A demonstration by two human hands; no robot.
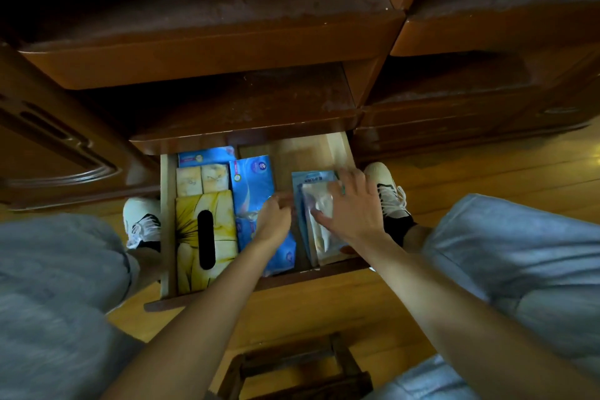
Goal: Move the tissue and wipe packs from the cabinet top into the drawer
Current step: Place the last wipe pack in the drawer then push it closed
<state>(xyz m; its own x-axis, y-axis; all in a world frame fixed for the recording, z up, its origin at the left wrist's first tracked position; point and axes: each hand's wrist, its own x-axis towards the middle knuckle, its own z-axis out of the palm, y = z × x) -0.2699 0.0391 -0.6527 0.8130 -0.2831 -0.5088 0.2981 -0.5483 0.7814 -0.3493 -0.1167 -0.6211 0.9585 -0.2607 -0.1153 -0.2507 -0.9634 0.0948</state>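
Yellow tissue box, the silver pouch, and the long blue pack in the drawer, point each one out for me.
yellow tissue box (191,237): head view, on its printed top left of the slot.
silver pouch (319,204): head view, on its shiny upper face.
long blue pack (251,178): head view, on its upper half.

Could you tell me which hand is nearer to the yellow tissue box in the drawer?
The left. The left hand rests on the blue packs just right of the yellow tissue box; the right hand lies farther right, spread over the silvery wipe pack.
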